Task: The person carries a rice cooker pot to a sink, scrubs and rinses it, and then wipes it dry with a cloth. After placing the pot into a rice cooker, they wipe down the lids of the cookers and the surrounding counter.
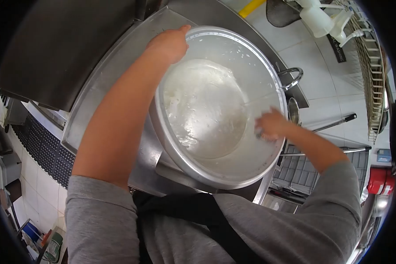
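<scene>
Head view looks straight down on a large metal bowl (220, 110) standing on a steel counter (114, 75), with milky water and white residue pooled at its bottom. At the bowl's far rim, the left hand (169, 44) has its fingers curled tight over the edge. Inside the bowl, against its right wall, the right hand (272, 125) is closed around something small and dark that cannot be made out. Beyond the bowl's right rim, a faucet (291, 78) sends a thin stream in.

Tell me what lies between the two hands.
Head view: the wet, soapy inside of the big metal bowl lies between left hand and right hand.
</scene>
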A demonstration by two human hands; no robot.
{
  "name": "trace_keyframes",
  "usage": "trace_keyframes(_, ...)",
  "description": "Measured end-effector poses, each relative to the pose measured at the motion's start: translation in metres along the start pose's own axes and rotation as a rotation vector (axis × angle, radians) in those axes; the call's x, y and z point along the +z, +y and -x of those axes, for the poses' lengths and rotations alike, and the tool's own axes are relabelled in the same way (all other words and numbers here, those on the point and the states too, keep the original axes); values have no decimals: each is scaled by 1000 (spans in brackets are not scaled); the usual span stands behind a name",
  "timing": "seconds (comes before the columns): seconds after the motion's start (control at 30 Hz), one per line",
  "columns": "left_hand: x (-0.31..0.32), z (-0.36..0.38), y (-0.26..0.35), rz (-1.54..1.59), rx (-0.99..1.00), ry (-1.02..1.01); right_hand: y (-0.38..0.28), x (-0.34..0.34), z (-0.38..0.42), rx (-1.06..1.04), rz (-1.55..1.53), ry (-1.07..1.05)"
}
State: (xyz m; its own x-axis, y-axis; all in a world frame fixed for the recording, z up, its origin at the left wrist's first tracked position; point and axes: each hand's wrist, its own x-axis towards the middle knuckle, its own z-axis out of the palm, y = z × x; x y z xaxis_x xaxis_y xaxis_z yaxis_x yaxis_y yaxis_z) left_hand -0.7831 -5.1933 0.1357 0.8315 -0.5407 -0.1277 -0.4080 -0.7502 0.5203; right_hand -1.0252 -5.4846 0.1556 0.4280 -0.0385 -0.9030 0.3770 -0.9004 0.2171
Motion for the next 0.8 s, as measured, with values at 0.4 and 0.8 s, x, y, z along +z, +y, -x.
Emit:
trace_keyframes(0.4, 0, 2, 4, 3, -12, 28, -36, 14, 1, -45, -100, -89)
trace_keyframes(0.8, 9, -7, -3, -30, 3, 47, -117, -122, -224, 328, -384, 1270)
